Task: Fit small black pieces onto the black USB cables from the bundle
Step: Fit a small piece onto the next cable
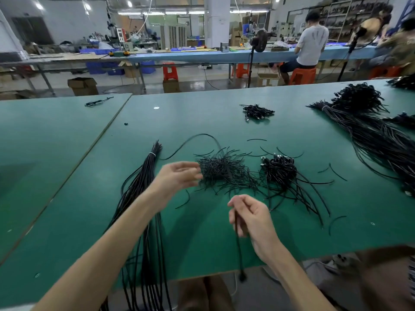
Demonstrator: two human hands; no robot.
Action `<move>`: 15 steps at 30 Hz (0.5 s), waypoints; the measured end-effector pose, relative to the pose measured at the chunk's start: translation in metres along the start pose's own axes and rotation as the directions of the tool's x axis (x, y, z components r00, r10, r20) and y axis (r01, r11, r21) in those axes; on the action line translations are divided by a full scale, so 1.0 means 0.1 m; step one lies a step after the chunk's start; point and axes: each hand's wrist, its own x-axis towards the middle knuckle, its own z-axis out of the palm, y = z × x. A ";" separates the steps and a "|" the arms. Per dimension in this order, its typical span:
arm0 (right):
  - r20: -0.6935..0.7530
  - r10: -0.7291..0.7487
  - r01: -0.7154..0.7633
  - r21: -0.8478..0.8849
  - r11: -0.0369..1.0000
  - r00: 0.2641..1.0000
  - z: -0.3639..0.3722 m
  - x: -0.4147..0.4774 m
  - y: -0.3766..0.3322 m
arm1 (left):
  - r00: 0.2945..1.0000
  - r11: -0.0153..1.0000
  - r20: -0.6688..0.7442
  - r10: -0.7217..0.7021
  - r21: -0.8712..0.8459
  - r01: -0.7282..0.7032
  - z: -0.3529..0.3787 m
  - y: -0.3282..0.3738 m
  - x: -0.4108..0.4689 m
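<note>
The green counter [202, 243] is laid out like a work line, as far as I can judge. Stock sits on the outside, with the small parts in the middle where either hand can reach them.

On the right lies one large bundle [370, 140], tied with a pale band near its far end. More dark masses lie beside it, and I cannot count them apart. One slimmer bundle [139, 182], also banded, lies on the left under the left forearm. Its tails hang over the near edge, probably so single cables can be drawn out easily.

Near the middle there is one heap of cables [280, 169], loosely coiled, which looks to me like the done pile. One small heap [257, 111] sits farther back, well apart. Just left of the nearer heap is one pile of thin black pieces [224, 171], far too many to count. A few strays lie scattered around it.

The left hand [177, 176] hovers at the edge of that pile with its fingers loosely open. It is blurred, and I see nothing in it. It seems to be about to pick up a piece.

The right hand [249, 217] grips one cable [239, 248] close to its upper end. The rest hangs down past the counter's near edge, plug at the bottom, which keeps the top end presented for fitting.
</note>
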 end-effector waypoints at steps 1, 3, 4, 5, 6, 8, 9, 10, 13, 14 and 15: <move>-0.047 0.022 -0.016 0.116 0.993 0.999 -0.02 0.01 -0.01 | 0.995 0.999 0.095 -0.007 0.054 0.002 0.06 -0.09 -0.05; -0.089 0.047 -0.023 0.255 0.967 0.995 -0.03 0.02 0.00 | 0.936 0.994 0.341 -0.083 0.095 0.054 0.15 -0.21 -0.15; -0.098 0.051 -0.020 0.287 0.958 0.994 -0.02 0.02 0.00 | 0.867 0.986 0.475 -0.150 0.133 0.097 0.18 -0.25 -0.19; -0.109 0.052 -0.016 0.310 0.951 0.993 -0.02 0.02 0.01 | 0.785 0.973 0.579 -0.220 0.184 0.137 0.20 -0.28 -0.22; -0.125 0.057 -0.013 0.328 0.945 0.990 -0.01 0.02 0.01 | 0.707 0.958 0.647 -0.284 0.226 0.178 0.19 -0.30 -0.25; -0.165 0.072 -0.010 0.348 0.937 0.984 -0.02 0.03 0.00 | 0.643 0.949 0.699 -0.314 0.227 0.217 0.09 -0.32 -0.27; -0.182 0.079 -0.012 0.343 0.939 0.980 -0.02 0.03 0.00 | 0.676 0.961 0.684 -0.274 0.175 0.212 0.01 -0.33 -0.28; -0.190 0.082 -0.016 0.327 0.945 0.978 -0.03 0.04 0.00 | 0.737 0.975 0.643 -0.211 0.089 0.201 -0.08 -0.34 -0.28; -0.163 0.062 -0.024 0.221 0.975 0.985 -0.02 0.04 0.02 | 0.937 0.928 0.349 -0.021 -0.342 0.149 -0.28 -0.39 -0.25; -0.146 0.049 -0.023 0.173 0.985 0.988 -0.01 0.04 0.03 | 0.967 0.877 0.256 0.010 -0.466 0.114 -0.32 -0.42 -0.23; -0.128 0.035 -0.019 0.123 0.992 0.991 0.00 0.04 0.04 | 0.978 0.844 0.208 0.026 -0.529 0.090 -0.34 -0.45 -0.23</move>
